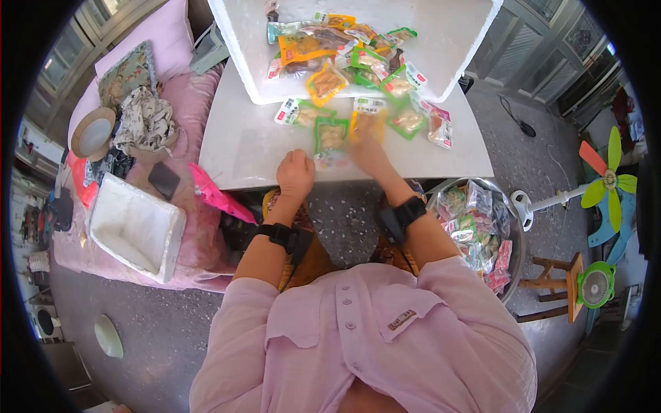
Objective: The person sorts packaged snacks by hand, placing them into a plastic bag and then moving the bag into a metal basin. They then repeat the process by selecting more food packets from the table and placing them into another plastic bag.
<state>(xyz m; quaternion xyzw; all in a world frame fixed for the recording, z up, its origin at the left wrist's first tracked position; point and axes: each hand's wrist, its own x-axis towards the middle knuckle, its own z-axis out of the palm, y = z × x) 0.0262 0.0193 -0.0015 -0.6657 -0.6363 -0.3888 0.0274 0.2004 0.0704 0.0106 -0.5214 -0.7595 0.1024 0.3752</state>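
Right at the near edge of the white table, the left hand is sitting curled into a loose fist with the knuckles up, and I cannot tell whether anything is tucked inside it. Just beside it a small pale packet is lying flat. The right hand is showing as a blur, with its fingers lying over the lower end of an orange packet. Whether they are pinching it or only touching it, the blur is not letting me say.

That orange packet is lying in the front row on the table, with a green packet touching it on the left. More packets are lying heaped on the foam tray behind. Down at the person's right, a metal basin is holding another pile.

Now, the handling. I am judging these packets to be light, the sort that one hand lifts with no effort. The wrapping is looking like glossy plastic film, so it is likely slick under flat fingers. The filling seems soft and lumpy, so the middle is probably giving way when squeezed. The flat sealed border at either end is looking like the firmest place to pinch, thumb under and fingers over. A packet lying flush on the table is probably easiest slid to the near edge first
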